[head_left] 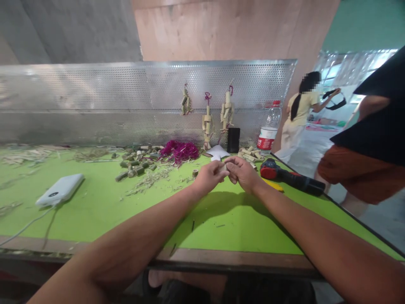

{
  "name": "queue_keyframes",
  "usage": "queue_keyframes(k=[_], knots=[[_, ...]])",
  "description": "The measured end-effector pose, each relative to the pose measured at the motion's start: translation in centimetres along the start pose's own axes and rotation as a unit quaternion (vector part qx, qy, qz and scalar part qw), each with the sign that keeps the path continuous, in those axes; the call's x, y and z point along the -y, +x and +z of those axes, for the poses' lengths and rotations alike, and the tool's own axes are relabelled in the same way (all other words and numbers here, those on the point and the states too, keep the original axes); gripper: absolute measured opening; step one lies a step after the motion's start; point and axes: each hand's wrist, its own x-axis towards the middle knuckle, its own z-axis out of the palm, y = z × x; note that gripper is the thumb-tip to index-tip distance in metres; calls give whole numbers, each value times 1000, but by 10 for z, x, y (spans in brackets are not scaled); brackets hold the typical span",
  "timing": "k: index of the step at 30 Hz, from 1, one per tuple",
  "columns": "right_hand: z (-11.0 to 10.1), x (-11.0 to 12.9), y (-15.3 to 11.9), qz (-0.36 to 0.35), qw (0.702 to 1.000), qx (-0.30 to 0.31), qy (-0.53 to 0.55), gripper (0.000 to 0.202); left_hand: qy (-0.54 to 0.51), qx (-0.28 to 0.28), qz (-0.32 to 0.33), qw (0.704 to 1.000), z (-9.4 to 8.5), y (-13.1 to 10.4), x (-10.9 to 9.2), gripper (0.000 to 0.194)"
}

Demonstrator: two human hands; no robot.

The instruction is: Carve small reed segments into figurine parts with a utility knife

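My left hand (208, 174) and my right hand (243, 172) meet above the green tabletop, fingers closed in a pinch. Between the fingertips is a small pale piece (224, 167), mostly hidden, perhaps a bit of bamboo or cane. Just beyond my hands lies a white paper-like sheet (217, 151). A short hollow cane piece (195, 173) stands left of my left hand. To the right of my right hand is a pile of cut pale cane pieces (250, 153). A black and red power tool (289, 177) lies near my right wrist, with a yellow object (272, 185) beside it.
Magenta string (179, 152), green cane pieces (134, 166) and shavings (148, 182) cover the table's back. Jointed cane figures (207, 122) hang on the perforated metal panel (126, 90). A bottle (268, 131) and white power bank (61, 189) also stand out. Two people are at right.
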Motion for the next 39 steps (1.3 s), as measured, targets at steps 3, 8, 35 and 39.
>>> queue_keyframes(k=[3, 8, 35, 39], knots=[[-7, 1, 1, 5, 999, 44, 27, 33, -245, 100, -70, 962, -4, 0, 2, 26], [-19, 5, 1, 51, 991, 111, 49, 35, -374, 206, -113, 897, -8, 1, 5, 24], [-14, 6, -1, 20, 997, 78, 16, 30, -152, 58, -38, 986, -10, 5, 7, 32], [-18, 6, 0, 43, 994, 99, 17, 31, -279, 224, -126, 925, -16, 3, 7, 31]])
